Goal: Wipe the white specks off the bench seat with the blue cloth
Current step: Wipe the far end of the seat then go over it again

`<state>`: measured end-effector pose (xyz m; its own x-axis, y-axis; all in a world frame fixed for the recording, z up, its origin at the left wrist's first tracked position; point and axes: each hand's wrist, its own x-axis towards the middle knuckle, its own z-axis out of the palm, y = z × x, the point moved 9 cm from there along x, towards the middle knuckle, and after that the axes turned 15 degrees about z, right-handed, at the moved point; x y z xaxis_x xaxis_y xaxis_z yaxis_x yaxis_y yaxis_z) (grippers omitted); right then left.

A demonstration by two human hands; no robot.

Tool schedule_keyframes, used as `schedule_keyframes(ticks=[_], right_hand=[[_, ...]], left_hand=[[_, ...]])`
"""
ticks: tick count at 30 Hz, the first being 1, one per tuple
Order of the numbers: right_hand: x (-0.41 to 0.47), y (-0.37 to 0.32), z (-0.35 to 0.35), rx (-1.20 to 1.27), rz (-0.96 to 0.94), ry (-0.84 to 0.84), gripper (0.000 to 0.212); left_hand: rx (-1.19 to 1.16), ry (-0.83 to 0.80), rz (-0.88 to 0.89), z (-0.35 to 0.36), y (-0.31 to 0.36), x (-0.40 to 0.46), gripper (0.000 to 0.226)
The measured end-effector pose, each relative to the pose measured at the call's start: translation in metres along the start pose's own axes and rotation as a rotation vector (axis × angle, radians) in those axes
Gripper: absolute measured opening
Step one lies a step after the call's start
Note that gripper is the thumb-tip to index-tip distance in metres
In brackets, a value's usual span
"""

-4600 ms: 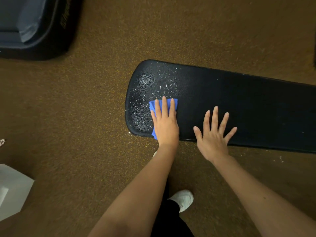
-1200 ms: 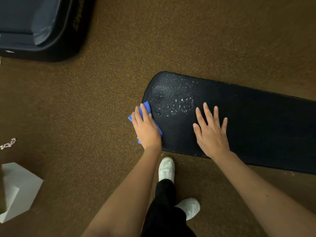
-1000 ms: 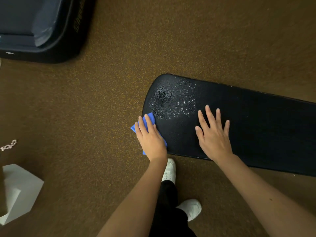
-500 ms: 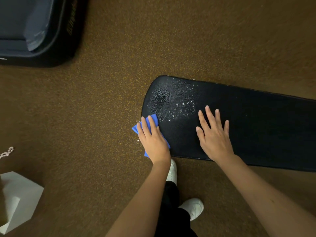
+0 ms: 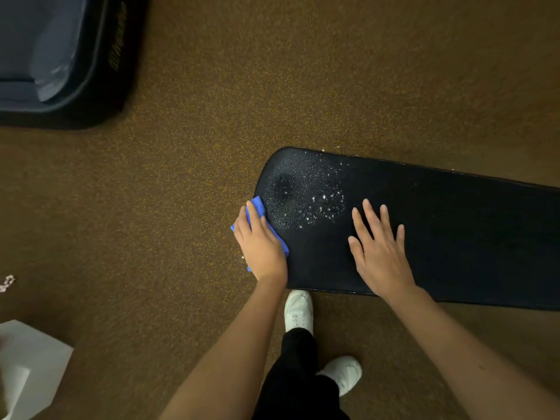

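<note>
I note my left hand pressing the blue cloth flat-fingered at the surface's left end, right hand splayed flat; remaining white specks risk scattering onto the floor.

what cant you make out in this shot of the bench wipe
Head view only:
- Blue cloth: mostly hidden under the left hand.
- Bench seat: right end cut off by the frame edge.
- Gold lettering on the dark case: too blurred to read.
- White object: cropped at the corner.
</note>
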<state>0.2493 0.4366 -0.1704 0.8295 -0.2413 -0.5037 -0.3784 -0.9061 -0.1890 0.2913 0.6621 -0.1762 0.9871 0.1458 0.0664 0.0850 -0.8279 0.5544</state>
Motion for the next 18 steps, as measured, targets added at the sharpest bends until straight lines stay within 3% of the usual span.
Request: schedule_keyframes(ticks=[9, 18], right_hand=[[0.002, -0.001, 0.003, -0.007, 0.005, 0.043, 0.056], [0.003, 0.002, 0.004, 0.0, 0.013, 0.05, 0.057]], left_hand=[[0.004, -0.195, 0.389, 0.015, 0.024, 0.079, 0.051], [-0.041, -0.218, 0.379, 0.011, 0.021, 0.064, 0.049]])
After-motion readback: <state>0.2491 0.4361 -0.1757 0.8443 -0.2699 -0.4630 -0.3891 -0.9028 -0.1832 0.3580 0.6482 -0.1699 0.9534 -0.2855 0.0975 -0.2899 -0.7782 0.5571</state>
